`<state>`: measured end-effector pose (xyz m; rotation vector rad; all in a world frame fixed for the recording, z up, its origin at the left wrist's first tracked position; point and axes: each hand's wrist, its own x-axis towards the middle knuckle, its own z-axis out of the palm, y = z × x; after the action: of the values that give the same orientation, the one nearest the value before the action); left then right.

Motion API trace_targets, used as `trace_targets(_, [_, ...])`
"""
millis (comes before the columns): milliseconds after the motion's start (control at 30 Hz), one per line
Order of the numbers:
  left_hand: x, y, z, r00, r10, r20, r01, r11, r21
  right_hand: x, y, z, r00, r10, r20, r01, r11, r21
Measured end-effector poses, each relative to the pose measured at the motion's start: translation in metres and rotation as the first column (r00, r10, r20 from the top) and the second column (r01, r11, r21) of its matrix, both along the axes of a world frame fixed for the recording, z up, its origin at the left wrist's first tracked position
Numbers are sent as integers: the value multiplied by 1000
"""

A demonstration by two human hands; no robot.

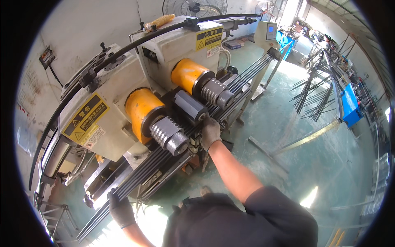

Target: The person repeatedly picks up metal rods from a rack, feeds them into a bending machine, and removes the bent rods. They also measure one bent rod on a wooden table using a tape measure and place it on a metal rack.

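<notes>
My left hand [121,210], in a dark grey glove, is closed around a bundle of long thin dark metal rods [140,176] near their left end. The rods slant up to the right along the front of a bending machine [103,123]. At its middle, my gloved right hand [211,132] is curled by the end of a dark angular block [190,108], close to the rods. What its fingers hold is hidden. On either side of the block, grooved steel rollers [166,132] stick out from orange drums [142,108].
A black hose [135,44] arches over the machine. A control box with a small screen [268,33] stands past its right end. On the green floor to the right are a metal stand [306,138] and a rack of loose rods [317,96]. A fan [194,7] is at the back wall.
</notes>
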<state>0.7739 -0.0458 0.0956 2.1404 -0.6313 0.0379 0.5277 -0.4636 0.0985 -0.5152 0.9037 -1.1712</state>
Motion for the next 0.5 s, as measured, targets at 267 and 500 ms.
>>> trace_targets(267, [47,83,-1,984,179,17,-175,974,-144,-55,21,-44,994,-20,-108,4,990,-144])
trace_targets(500, [47,74,-13,944,14,-331,-183,854,-487,-90,62,-69,966,-41,-255,55,997,49])
